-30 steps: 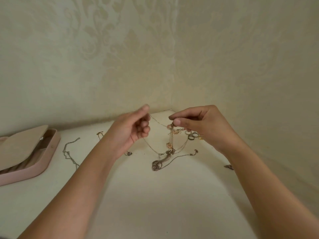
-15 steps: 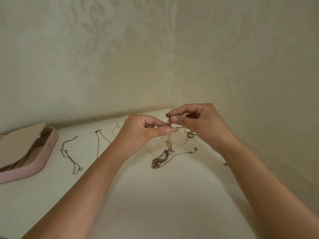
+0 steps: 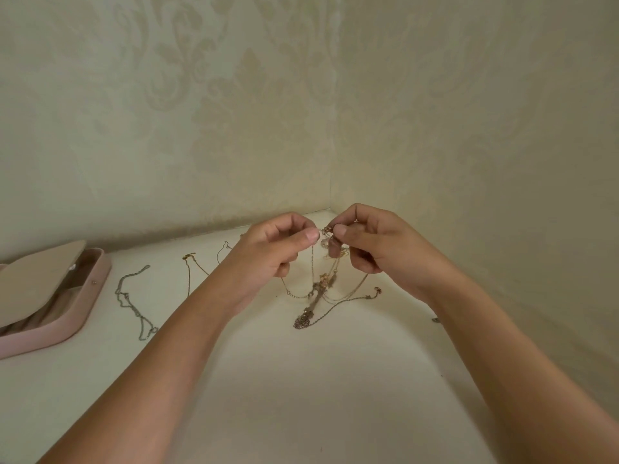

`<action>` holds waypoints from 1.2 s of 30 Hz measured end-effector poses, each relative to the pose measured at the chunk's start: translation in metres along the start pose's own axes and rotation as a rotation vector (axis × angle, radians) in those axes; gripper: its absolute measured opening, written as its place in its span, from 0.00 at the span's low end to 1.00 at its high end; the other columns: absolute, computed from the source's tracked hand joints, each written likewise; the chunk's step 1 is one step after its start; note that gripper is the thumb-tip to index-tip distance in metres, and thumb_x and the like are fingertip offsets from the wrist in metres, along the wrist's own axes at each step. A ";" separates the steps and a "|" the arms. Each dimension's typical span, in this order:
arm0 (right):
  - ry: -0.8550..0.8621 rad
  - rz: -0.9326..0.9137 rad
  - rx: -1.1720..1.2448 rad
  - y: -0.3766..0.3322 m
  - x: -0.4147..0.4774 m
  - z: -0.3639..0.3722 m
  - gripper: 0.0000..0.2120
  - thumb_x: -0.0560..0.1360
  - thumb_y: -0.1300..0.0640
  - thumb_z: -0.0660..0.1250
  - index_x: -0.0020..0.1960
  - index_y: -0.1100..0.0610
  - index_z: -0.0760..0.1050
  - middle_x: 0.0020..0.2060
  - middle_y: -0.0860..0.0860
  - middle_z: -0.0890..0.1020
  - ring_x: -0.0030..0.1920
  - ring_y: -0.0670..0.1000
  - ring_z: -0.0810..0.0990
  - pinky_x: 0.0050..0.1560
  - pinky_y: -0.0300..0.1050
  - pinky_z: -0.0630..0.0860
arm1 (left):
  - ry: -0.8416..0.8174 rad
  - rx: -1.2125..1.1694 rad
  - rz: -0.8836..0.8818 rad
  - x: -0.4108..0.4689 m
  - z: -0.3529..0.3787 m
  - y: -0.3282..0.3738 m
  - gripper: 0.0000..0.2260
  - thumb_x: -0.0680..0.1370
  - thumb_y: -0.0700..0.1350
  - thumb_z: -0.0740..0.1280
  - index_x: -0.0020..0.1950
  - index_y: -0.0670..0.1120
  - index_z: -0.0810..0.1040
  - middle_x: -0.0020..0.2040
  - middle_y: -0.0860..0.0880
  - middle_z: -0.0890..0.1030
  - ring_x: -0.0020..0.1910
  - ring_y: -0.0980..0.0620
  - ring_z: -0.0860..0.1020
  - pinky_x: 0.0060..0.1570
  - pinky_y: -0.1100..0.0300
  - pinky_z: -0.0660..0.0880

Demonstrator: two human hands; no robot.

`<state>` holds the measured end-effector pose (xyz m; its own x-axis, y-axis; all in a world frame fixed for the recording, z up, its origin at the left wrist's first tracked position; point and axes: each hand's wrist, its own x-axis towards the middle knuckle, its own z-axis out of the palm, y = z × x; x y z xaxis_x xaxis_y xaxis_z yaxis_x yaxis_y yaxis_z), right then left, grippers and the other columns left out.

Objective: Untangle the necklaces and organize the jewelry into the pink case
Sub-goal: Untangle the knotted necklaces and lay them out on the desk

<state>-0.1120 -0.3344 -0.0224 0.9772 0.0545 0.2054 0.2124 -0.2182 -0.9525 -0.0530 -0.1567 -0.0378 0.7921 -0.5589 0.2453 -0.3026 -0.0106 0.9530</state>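
Case (image 3: pixel 72 329) sits far left on the bench (image 3: pixel 301 396), lid (image 3: pixel 37 286) up, well apart from the work. Silver chain (image 3: pixel 124 294) and gold chain (image 3: pixel 188 279) lie loose between case and hands, each on its own. Left grip (image 3: pixel 268 252): thumb and forefinger pinch a thin strand at the top of the tangle (image 3: pixel 316 293). Right grip (image 3: pixel 378 246): pinches the same knot just beside it, thumbs nearly touching. The tangle hangs straight below both grips, long axis vertical, dark pendant (image 3: pixel 301 321) at its low end resting on the bench. Fine gold and dark links, loops sagging to both sides. Neither hand is nearer. My read: next pull is sideways and gentle, or the knot cinches.
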 end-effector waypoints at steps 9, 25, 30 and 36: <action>0.032 -0.026 -0.012 -0.004 -0.002 -0.006 0.04 0.78 0.61 0.64 0.44 0.56 0.75 0.33 0.48 0.77 0.25 0.45 0.65 0.31 0.41 0.59 | 0.003 -0.139 -0.062 0.000 -0.001 0.003 0.08 0.66 0.49 0.70 0.39 0.46 0.82 0.30 0.51 0.74 0.25 0.58 0.59 0.26 0.67 0.57; -0.005 -0.040 0.085 -0.002 0.000 -0.001 0.04 0.76 0.65 0.66 0.43 0.60 0.76 0.35 0.50 0.82 0.25 0.46 0.70 0.26 0.35 0.66 | 0.015 -0.018 -0.022 -0.002 0.001 0.005 0.12 0.64 0.55 0.72 0.42 0.50 0.83 0.33 0.46 0.73 0.26 0.57 0.61 0.29 0.67 0.61; 0.056 -0.070 0.007 -0.001 0.000 0.002 0.05 0.75 0.65 0.68 0.41 0.58 0.76 0.31 0.44 0.79 0.24 0.45 0.67 0.26 0.34 0.64 | 0.087 0.021 0.039 -0.003 0.003 0.008 0.08 0.64 0.53 0.73 0.40 0.53 0.85 0.31 0.43 0.62 0.29 0.53 0.58 0.30 0.62 0.59; 0.159 -0.214 -0.210 0.001 -0.003 0.002 0.07 0.72 0.61 0.73 0.48 0.52 0.83 0.30 0.39 0.79 0.25 0.43 0.62 0.29 0.31 0.63 | 0.143 0.040 0.048 -0.001 0.003 0.004 0.06 0.65 0.52 0.73 0.39 0.53 0.85 0.28 0.50 0.62 0.28 0.54 0.59 0.28 0.65 0.60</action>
<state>-0.1145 -0.3329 -0.0239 0.8956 -0.0286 0.4440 0.3934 -0.4152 -0.8203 -0.0568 -0.1583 -0.0346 0.8426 -0.4360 0.3161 -0.3610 -0.0217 0.9323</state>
